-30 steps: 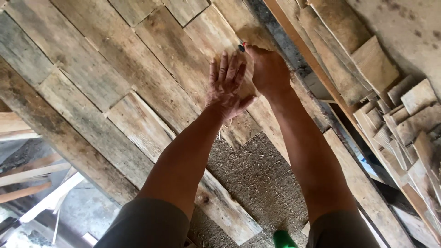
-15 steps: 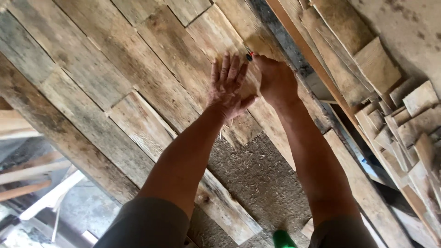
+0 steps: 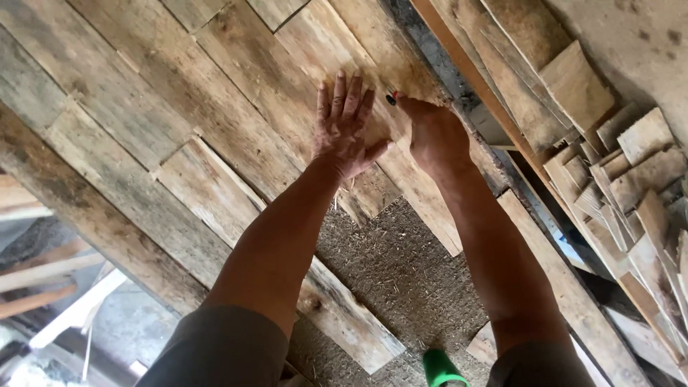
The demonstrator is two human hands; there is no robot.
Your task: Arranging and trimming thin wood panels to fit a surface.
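Near the upper middle of the frame, the left hand (image 3: 346, 129) lay flat and wide open, fingers spread, its palm pressed against a weathered wooden board (image 3: 373, 154) that ran diagonally across the planked surface (image 3: 143, 107). Just to the right of it, the right hand (image 3: 432, 136) was curled closed around a small dark-tipped tool (image 3: 391, 98), seemingly a pencil or marker with a touch of red, whose point met the board just beside the left hand's fingertips; how much of the tool there was could not be told, since the fist hid most of it. Both forearms reached up from the bottom of the frame, with grey-brown short sleeves (image 3: 222, 347) at the lower edge. Below the hands, in the lower middle, a patch of coarse, straw-flecked brown material (image 3: 401, 279) showed where the boards ended. A green object (image 3: 438, 367) sat at the bottom edge between the arms. On the right side of the frame, short cut pieces of wood (image 3: 631, 172) were stacked in rows.
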